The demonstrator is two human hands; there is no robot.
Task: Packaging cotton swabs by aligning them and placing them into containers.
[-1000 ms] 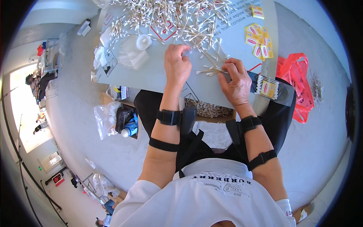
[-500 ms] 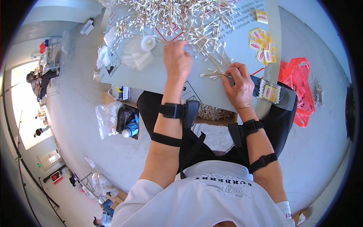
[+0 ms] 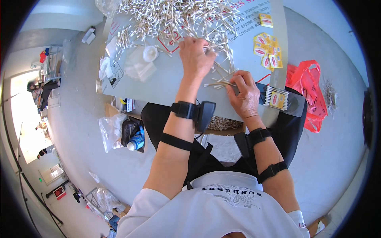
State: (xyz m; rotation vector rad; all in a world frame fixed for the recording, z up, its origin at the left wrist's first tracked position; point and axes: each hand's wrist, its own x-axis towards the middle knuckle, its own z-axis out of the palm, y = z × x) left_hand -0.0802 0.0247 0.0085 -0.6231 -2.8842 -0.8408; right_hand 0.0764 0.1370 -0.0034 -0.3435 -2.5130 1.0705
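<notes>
I am seeing my left hand [image 3: 195, 55] reaching palm-down, fingers curled narrow, into the cotton swab pile [image 3: 174, 18] lying just ahead of it, while my right hand [image 3: 245, 93] is pinching a small swab bundle [image 3: 220, 84] pointing leftward, sticks lying crosswise.

On the far right of my grey table [image 3: 166, 85] lie small yellow paper packets [image 3: 266, 47], one more apart higher up. A clear flat plastic bag [image 3: 137, 67] and a round white lid [image 3: 150, 53] sit to the left. Beside my right knee a red plastic bag [image 3: 313, 93] slumps on the floor. Left of my legs, a crumpled clear bag [image 3: 111, 131] lies near a blue-capped bottle [image 3: 136, 142] in a dark pouch.
</notes>
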